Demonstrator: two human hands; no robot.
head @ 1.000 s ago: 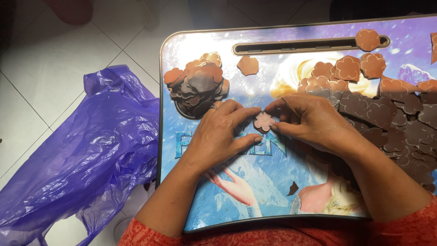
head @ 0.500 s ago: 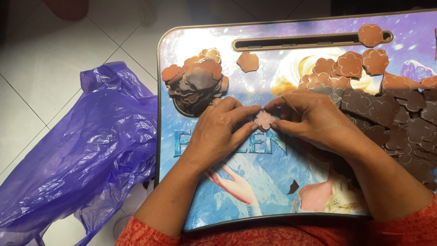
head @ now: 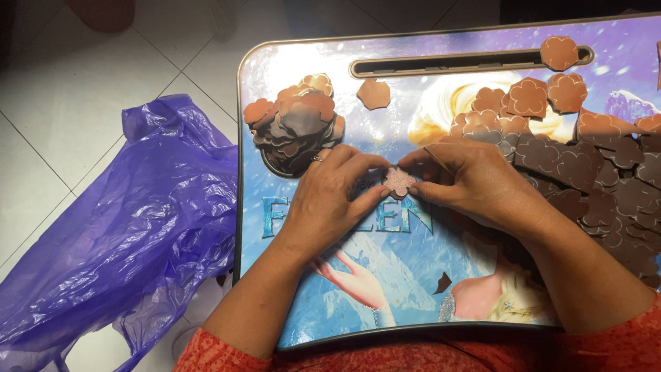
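Note:
A small flower-shaped brown piece (head: 399, 182) lies between my fingertips at the middle of a lap table (head: 344, 303) with a cartoon picture on it. My left hand (head: 330, 200) pinches its left side with thumb and forefinger. My right hand (head: 475, 182) holds its right side the same way. A pile of similar brown flower pieces (head: 296, 124) sits in the table's round cup recess, just above my left hand. A big spread of brown flower pieces (head: 592, 172) covers the table's right part, behind and beside my right hand.
A crumpled purple plastic bag (head: 117, 241) lies on the white tiled floor (head: 62, 103) left of the table. A long slot (head: 454, 63) runs along the table's far edge, with single flower pieces (head: 374, 93) near it. A small dark scrap (head: 443, 282) lies near the front.
Both hands stay on the small flower piece with only slight finger movement; the view has shifted a little to the left.

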